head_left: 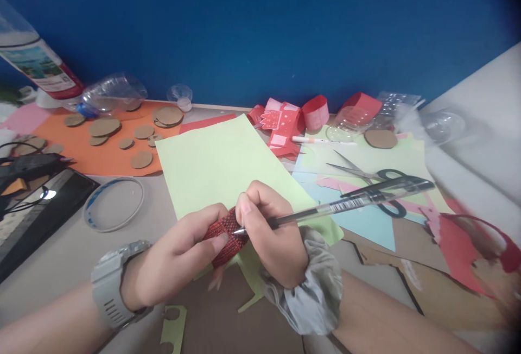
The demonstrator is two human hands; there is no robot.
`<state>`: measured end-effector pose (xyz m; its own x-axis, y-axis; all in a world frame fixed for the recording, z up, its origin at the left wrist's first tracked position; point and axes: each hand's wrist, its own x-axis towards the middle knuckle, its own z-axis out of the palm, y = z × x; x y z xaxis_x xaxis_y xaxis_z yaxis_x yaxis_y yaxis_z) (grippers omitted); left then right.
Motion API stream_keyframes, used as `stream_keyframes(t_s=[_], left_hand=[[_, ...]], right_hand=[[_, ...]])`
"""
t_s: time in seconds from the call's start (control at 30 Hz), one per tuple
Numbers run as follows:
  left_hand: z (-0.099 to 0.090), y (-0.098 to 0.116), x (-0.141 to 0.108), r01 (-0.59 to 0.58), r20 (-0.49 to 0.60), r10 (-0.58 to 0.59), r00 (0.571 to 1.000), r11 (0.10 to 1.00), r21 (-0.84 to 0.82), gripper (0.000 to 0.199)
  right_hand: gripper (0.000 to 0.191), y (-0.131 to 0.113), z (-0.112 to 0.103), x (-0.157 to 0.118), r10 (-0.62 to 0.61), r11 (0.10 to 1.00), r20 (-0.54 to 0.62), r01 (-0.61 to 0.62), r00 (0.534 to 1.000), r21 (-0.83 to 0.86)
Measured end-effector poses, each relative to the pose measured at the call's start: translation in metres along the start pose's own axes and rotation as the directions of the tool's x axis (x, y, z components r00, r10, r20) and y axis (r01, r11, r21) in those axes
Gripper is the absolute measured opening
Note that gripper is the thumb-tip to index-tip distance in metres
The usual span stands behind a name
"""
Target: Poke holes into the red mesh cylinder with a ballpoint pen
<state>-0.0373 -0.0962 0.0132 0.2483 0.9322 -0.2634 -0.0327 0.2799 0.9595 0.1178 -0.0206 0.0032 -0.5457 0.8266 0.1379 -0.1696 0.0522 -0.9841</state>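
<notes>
My left hand (179, 251) is closed on a dark red and black woven-looking piece (228, 237), thumb on top. A clear-barrelled pen (354, 202) is tucked in my right hand (277, 240), its metal tip over the woven piece and its black cap on the far end pointing right. The thumb and fingertips of that right hand are also at the piece's right edge; whether they pinch it I cannot tell. Beneath and behind both hands lies a pale green sheet of paper (211, 164). Cut green scraps (173, 329) are near the table's front.
At right, open scissors (366, 175) rest on coloured paper. Cardboard discs (105, 127) lie on orange paper (85, 153) at left, near a plastic bottle (116, 93), a tape ring (114, 204) and a glue gun (35, 164). Red paper pieces (280, 123) stand by the blue wall (260, 33).
</notes>
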Motion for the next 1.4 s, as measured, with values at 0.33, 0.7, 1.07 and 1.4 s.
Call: stream_keyframes(t_s=[0.33, 0.7, 1.07, 1.4], left_hand=[[-0.0015, -0.0031, 0.0003, -0.033, -0.011, 0.033, 0.999, 0.999, 0.040, 0.017], [-0.0029, -0.0070, 0.0002, -0.069, 0.007, 0.069, 0.998, 0.997, 0.020, 0.019], [-0.0018, -0.0040, 0.0020, -0.069, 0.007, 0.068, 0.998, 0.996, 0.051, 0.019], [-0.0002, -0.0007, -0.0004, -0.016, -0.022, 0.017, 1.000, 0.999, 0.039, 0.019]], right_hand=[[0.033, 0.0000, -0.0002, -0.0008, -0.012, 1.000, 0.021, 0.012, 1.000, 0.012], [0.033, -0.0023, -0.0003, 0.0006, -0.002, 1.000, 0.019, 0.002, 1.000, -0.002], [0.033, -0.0030, 0.0000, 0.0001, 0.025, 1.000, 0.014, -0.025, 1.000, -0.016], [0.032, -0.0036, 0.0009, 0.0006, 0.037, 0.999, 0.001, -0.037, 0.999, -0.011]])
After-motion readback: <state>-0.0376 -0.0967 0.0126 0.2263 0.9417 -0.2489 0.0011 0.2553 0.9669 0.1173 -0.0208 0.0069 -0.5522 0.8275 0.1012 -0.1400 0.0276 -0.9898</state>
